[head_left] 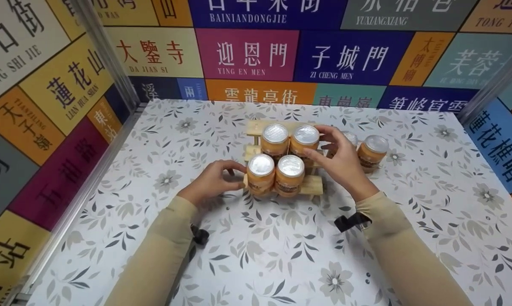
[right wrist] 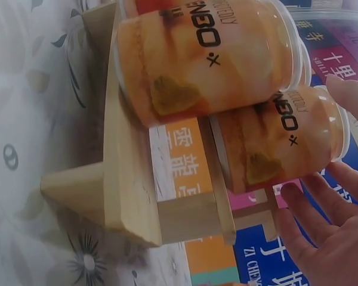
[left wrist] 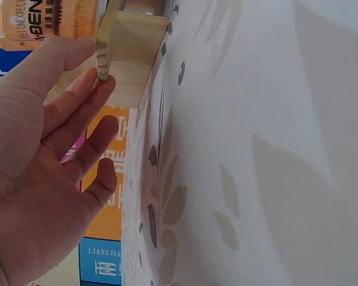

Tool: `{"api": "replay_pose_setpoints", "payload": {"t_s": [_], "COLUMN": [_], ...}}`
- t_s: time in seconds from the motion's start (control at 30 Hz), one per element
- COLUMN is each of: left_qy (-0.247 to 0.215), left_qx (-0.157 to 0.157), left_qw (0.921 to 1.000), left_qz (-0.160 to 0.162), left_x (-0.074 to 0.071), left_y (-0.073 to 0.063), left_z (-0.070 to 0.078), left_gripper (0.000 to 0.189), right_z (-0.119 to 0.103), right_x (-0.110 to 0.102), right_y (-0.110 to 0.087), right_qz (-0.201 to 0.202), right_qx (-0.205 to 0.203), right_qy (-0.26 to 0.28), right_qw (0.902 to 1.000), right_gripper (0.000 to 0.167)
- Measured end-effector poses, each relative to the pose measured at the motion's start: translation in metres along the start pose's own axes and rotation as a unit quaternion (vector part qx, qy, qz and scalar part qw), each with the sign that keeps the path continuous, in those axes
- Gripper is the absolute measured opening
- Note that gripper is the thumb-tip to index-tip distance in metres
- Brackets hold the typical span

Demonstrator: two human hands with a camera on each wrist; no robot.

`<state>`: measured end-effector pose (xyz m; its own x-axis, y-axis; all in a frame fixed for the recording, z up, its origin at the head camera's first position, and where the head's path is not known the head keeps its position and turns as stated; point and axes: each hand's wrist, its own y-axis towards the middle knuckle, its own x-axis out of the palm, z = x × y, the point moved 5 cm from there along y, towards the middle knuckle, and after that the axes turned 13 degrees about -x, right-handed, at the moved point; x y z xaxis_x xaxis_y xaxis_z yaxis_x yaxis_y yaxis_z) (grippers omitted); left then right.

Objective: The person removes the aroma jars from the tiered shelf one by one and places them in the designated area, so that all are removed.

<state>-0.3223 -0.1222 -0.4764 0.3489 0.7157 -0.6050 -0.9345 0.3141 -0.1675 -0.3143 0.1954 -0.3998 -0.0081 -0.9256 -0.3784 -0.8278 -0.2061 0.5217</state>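
Note:
A stepped wooden rack (head_left: pixel 313 185) stands on the table with two jars on its front step and two on a step behind. The jars have silver lids and orange contents. My left hand (head_left: pixel 213 180) pinches the left end of the front step between thumb and fingertips, beside the front left jar (head_left: pixel 261 183). With thumb and fingers on either side, my right hand (head_left: pixel 343 159) holds the back right jar (head_left: pixel 303 147). In the right wrist view that jar (right wrist: pixel 268 134) sits on the rack, and the right fingers (right wrist: pixel 307 208) reach around it.
Two more jars stand on the table right of the rack; one jar (head_left: pixel 372 153) shows well, the other (head_left: pixel 350 137) is partly behind my right hand. A floral cloth covers the table (head_left: pixel 256 255). Panels with printed signs (head_left: pixel 247 55) border its back and sides.

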Motion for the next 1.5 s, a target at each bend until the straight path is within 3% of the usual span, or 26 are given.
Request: {"api": "replay_pose_setpoints", "payload": {"t_s": [0.3,0.57,0.83,1.2,1.5], "left_qy": [0.000,-0.003,-0.001,-0.007,-0.008], "left_qx": [-0.011,-0.003,0.007,-0.005,-0.007], "left_qw": [0.9999,1.0000,1.0000,1.0000,0.9999], "left_qz": [-0.005,-0.002,0.001,-0.005,-0.007], "left_x": [0.000,-0.001,-0.001,0.000,0.000], "left_y": [0.001,0.002,0.001,0.002,0.000], "left_z": [-0.001,0.000,0.000,-0.001,-0.003], "left_gripper": [0.036,0.036,0.036,0.036,0.036], "right_z": [-0.003,-0.035,-0.004,-0.002,0.000], "right_x": [0.007,0.003,-0.004,-0.027,-0.058], "right_y": [0.007,0.011,0.008,-0.003,-0.009], "right_qz": [0.014,-0.002,0.023,0.040,0.079], "right_qx": [0.033,0.045,0.060,0.066,0.072], "right_qy": [0.018,0.011,0.029,0.038,0.007], "right_qw": [0.9992,0.9989,0.9975,0.9963,0.9943], "right_gripper": [0.062,0.059,0.061,0.058,0.055]}}
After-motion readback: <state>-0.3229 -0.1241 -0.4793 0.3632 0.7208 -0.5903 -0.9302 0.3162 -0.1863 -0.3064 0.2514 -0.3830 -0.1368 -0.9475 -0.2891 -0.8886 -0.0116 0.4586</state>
